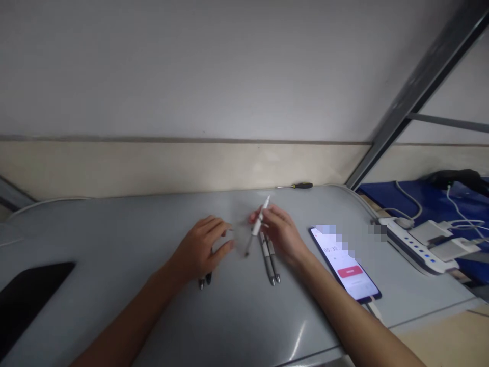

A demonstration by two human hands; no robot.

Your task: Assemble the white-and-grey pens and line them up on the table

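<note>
From the head view, the right hand [280, 229] pinches a white pen [258, 225] tilted above the grey counter [114, 244], over two pens [270, 262] lying side by side. The left hand [202, 250] rests with its grip loosely spread over two dark-tipped pens [205, 280]. A phone [346, 265] lies just right.

A single head-worn camera looks forward and slightly down from close above the smooth grey desk [114, 244], facing the pale wall [229, 76] behind it
</note>
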